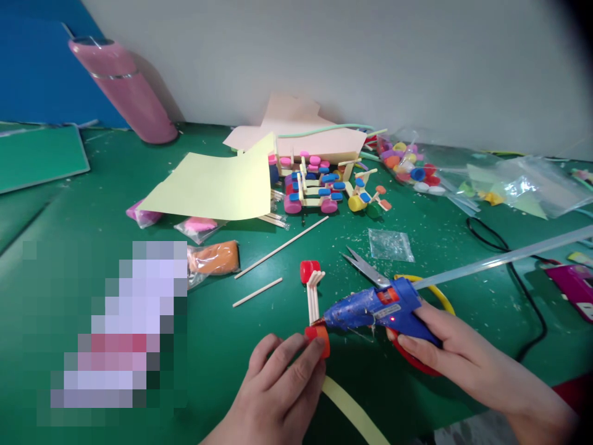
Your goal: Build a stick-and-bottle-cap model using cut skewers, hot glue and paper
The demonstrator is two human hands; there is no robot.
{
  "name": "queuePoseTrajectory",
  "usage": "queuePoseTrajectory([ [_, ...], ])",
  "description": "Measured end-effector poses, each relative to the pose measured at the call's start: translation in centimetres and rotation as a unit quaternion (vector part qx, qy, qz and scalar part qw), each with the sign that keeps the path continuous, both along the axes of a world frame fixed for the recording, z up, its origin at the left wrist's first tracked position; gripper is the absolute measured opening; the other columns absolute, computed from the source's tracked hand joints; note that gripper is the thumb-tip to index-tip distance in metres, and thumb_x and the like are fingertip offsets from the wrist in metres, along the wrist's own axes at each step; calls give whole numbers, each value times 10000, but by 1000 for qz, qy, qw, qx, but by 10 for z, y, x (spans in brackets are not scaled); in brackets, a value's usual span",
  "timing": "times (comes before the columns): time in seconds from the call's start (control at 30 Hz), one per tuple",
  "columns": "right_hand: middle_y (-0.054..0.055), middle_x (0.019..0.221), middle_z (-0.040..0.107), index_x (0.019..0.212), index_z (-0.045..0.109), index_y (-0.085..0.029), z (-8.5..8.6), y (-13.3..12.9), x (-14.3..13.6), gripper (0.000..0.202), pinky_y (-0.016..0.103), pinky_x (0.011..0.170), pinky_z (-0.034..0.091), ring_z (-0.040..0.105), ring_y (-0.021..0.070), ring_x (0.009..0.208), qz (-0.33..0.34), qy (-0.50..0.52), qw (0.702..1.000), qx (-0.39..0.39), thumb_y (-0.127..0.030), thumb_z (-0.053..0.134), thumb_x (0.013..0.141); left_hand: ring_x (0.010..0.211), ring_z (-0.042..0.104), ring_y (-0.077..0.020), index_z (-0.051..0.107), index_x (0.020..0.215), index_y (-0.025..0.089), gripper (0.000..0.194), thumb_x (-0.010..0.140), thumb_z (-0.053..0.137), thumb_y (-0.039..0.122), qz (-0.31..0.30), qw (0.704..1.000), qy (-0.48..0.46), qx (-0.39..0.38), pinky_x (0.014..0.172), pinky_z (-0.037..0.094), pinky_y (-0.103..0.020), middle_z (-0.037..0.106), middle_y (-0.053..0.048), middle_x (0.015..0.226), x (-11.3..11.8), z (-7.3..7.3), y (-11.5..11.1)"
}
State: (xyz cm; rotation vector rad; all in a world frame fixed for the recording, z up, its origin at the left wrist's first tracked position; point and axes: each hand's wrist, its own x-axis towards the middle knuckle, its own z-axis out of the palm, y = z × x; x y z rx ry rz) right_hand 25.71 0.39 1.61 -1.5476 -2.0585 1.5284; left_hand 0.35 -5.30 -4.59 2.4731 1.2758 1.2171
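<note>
In the lower middle, my left hand (285,383) has its fingers closed on a red-and-orange bottle cap (319,341). From this cap several short pale sticks (313,300) run up towards another red bottle cap (309,272). My right hand (456,349) grips a blue hot glue gun (365,309), a small red light showing on its side. Its nozzle tip meets or almost meets the near ends of the sticks by the held cap. A long clear glue stick (500,259) juts out from the gun's rear. Scissors (368,267) lie behind the gun, their handles partly hidden.
Small cap-and-stick models (315,185) stand at the back beside a yellow sheet (217,188). Two loose sticks (282,247) lie left of the work. A bag of coloured caps (410,164), a black cable (514,278) and a pink bottle (125,93) are around. A blurred patch covers the left.
</note>
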Motion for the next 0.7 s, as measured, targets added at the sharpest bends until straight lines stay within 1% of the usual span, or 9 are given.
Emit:
queuePoseTrajectory([
  [0.17, 20, 1009, 579, 1222, 442, -284, -1, -1, 3, 342, 276, 743, 481, 539, 174, 836, -6, -7, 1000, 3, -327, 454, 884, 990, 556, -207, 641, 972, 148, 216, 870, 455, 106, -7, 999, 29, -32, 928, 314, -377, 686, -42, 1038, -2, 3, -2],
  [0.27, 26, 1018, 579, 1192, 463, -270, -1, 0, 2, 317, 280, 737, 483, 541, 179, 831, -2, -15, 1000, 14, -337, 448, 883, 985, 555, -201, 642, 967, 148, 219, 875, 447, 108, -5, 999, 27, -27, 928, 311, -370, 686, -39, 1037, -2, 4, -2],
  [0.37, 41, 1020, 575, 1200, 457, -251, 0, 2, -3, 335, 301, 768, 474, 540, 196, 856, 1, -27, 999, 38, -348, 445, 880, 968, 557, -191, 643, 960, 145, 224, 878, 439, 104, -9, 999, 20, -24, 919, 313, -361, 690, -41, 1023, -1, 4, -1],
  [0.47, 49, 963, 583, 1168, 474, -225, 3, 6, -9, 317, 300, 762, 472, 545, 198, 832, -10, -35, 998, 59, -355, 438, 881, 973, 561, -191, 640, 972, 159, 228, 876, 440, 106, -9, 999, 25, -29, 918, 317, -361, 693, -43, 1012, -2, 4, -1],
  [0.6, 36, 824, 577, 996, 542, -205, 9, 9, -17, 212, 267, 683, 481, 554, 185, 767, -21, -39, 996, 71, -344, 423, 890, 971, 565, -184, 638, 984, 167, 224, 862, 462, 102, -6, 999, 20, -43, 931, 313, -356, 694, -40, 1008, -2, 3, -2],
  [0.63, 33, 809, 575, 989, 543, -205, 10, 10, -19, 203, 264, 675, 481, 556, 182, 758, -22, -38, 996, 76, -335, 421, 892, 969, 567, -178, 638, 983, 169, 224, 865, 459, 106, -6, 999, 17, -43, 935, 310, -351, 694, -38, 1009, -2, 3, -2],
  [0.7, 34, 825, 580, 1035, 527, -208, 10, 10, -21, 208, 271, 682, 481, 557, 179, 753, -26, -33, 995, 88, -319, 419, 895, 965, 568, -168, 640, 983, 177, 230, 873, 447, 117, -6, 999, 15, -39, 938, 305, -341, 695, -34, 1005, -2, 2, -2],
])
